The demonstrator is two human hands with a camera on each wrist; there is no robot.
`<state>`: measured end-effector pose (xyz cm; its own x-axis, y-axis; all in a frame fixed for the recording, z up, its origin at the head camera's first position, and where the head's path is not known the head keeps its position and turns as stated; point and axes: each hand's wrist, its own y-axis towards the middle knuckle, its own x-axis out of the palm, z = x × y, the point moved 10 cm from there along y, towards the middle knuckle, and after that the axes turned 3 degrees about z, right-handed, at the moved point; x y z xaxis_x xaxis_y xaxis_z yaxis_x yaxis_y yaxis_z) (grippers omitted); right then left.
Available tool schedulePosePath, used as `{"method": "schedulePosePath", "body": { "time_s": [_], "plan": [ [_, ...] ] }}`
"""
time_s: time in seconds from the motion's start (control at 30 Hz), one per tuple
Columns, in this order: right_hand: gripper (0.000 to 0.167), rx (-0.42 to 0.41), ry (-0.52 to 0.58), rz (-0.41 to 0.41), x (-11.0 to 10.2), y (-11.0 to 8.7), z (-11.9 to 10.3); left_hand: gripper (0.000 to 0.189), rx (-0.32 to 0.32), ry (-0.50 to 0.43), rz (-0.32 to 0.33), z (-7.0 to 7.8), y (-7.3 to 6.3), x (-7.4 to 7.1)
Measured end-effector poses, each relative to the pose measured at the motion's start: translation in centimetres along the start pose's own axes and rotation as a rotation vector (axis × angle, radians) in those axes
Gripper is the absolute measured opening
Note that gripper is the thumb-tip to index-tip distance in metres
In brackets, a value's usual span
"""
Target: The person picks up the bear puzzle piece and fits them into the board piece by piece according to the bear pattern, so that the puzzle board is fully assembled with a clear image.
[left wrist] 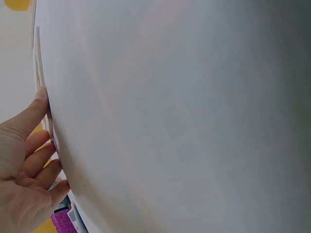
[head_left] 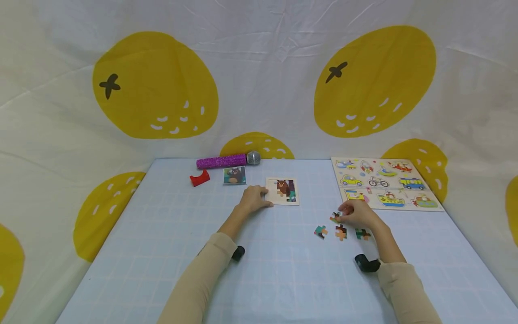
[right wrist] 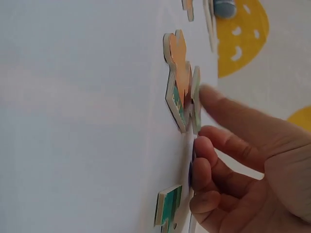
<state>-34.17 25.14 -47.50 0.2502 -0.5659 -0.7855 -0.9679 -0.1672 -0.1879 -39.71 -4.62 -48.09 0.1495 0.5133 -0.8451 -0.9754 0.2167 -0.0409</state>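
Observation:
My left hand (head_left: 253,198) holds the left edge of a small puzzle board (head_left: 272,194), thumb near its lower corner. A partly assembled bear picture (head_left: 283,187) lies on that board. In the left wrist view, the thumb (left wrist: 41,97) lies against the board's thin edge. My right hand (head_left: 358,213) has its fingertips on a jigsaw piece (head_left: 335,218), which shows pale and edge-on in the right wrist view. Around it lie three loose pieces: a teal-and-orange one (head_left: 321,231), a brown-and-orange one (head_left: 341,232) and a dark green one (head_left: 362,234).
Behind the left hand lie a bear picture card (head_left: 234,175), a purple glitter microphone (head_left: 222,161) and a red curved block (head_left: 200,178). A vehicle puzzle board (head_left: 384,182) lies at the back right. A patterned cloth (head_left: 275,81) hangs behind the table (head_left: 275,270).

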Motion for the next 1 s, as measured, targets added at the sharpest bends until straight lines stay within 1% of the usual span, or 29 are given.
{"method": "schedulePosePath", "body": {
  "time_s": [0.13,0.3,0.47,0.6,0.67,0.77,0.9,1.0],
  "plan": [
    [0.05,0.031,-0.002,-0.017,0.5,0.1,0.2,0.058,0.001,0.007,-0.001,0.0,0.0,0.0],
    [0.043,0.059,-0.003,-0.021,0.7,0.1,0.2,0.058,0.005,0.019,0.004,0.0,0.0,0.0],
    [0.04,0.039,0.007,-0.021,0.6,0.1,-0.2,0.058,0.011,0.021,0.01,0.1,0.1,0.0],
    [0.037,-0.011,0.032,0.001,0.2,0.4,-0.8,0.058,0.008,0.016,0.006,0.2,0.0,-0.1],
    [0.033,-0.034,0.043,0.025,-0.1,0.7,-1.0,0.058,0.001,0.011,0.002,0.2,0.0,-0.1],
    [0.027,-0.073,0.058,0.09,-0.7,1.3,-1.3,0.058,-0.004,0.008,-0.003,0.3,0.0,-0.2],
    [0.024,-0.11,0.143,0.202,-1.4,2.2,-1.5,0.06,-0.01,0.002,-0.01,0.3,0.0,-0.3],
    [0.024,-0.133,0.225,0.249,-1.6,2.9,-1.7,0.06,-0.009,-0.007,0.003,0.5,0.1,-0.4]
  ]
}}
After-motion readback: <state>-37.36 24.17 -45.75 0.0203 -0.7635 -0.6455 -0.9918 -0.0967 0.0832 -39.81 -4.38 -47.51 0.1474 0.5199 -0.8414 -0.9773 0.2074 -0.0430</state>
